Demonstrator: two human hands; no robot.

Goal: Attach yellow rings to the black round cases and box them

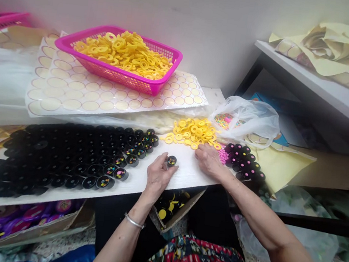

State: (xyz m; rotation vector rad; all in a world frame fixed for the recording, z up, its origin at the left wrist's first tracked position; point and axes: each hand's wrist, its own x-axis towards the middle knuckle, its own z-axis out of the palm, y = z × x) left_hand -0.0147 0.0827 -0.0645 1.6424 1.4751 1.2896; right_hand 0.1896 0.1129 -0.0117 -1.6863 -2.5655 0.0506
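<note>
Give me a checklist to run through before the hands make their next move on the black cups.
1. Left hand touches a single black cup on the white table: ok.
2. That cup already has coloured beads inside: ok.
3. Right hand rests beside the loose yellow rings: ok.
4. Right hand's fingers hold a ring: cannot tell.
5. Pink basket stocked with more yellow rings: ok.
6. Bead bag open and close to the right hand: ok.
</note>
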